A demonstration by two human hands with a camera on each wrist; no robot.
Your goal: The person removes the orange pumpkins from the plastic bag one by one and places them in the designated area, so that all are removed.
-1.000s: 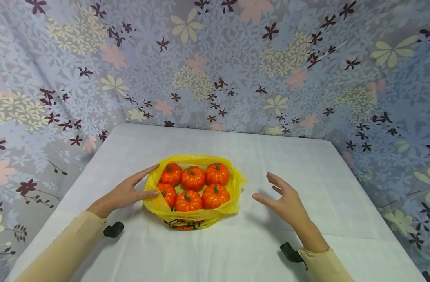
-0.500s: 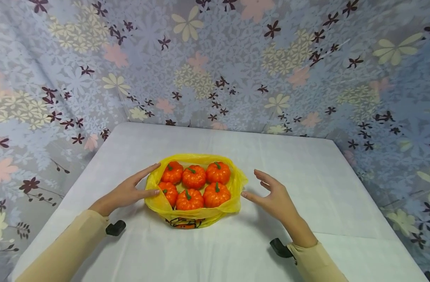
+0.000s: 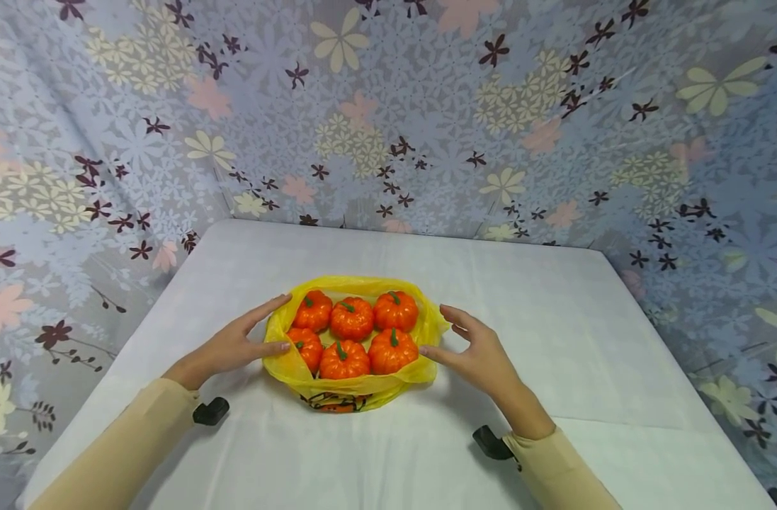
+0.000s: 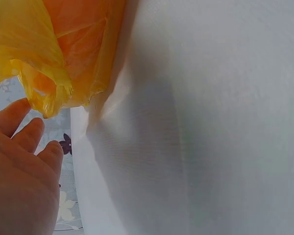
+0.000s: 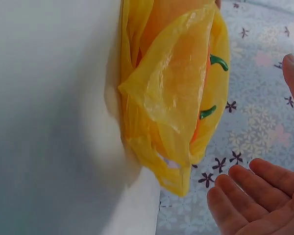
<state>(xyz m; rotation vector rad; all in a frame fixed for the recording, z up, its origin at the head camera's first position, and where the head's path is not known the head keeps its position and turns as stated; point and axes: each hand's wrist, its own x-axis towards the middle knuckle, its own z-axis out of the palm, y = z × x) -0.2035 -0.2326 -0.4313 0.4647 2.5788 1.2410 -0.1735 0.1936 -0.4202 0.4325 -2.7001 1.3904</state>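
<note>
A yellow plastic bag (image 3: 363, 386) sits with its mouth spread wide in the middle of the table. Inside lie several orange toy pumpkins (image 3: 353, 319) with green stems. My left hand (image 3: 225, 345) is at the bag's left side, thumb and fingers extended and spread, tips right at the rim. In the left wrist view, its fingers (image 4: 27, 134) reach toward a gathered fold of the plastic. On the other side, my right hand (image 3: 480, 354) is held with thumb and fingers parted, tips close to the bag's right edge. The right wrist view shows its fingers (image 5: 250, 191) extended.
A white cloth covers the table (image 3: 522, 283). Behind and at both sides hangs a floral curtain (image 3: 388, 106). Black wrist cameras sit below the left wrist (image 3: 211, 411) and the right wrist (image 3: 492, 443).
My right hand has moved left, up to the bag's right edge. The left hand stays at the left rim, and the bag and pumpkins keep their places.
</note>
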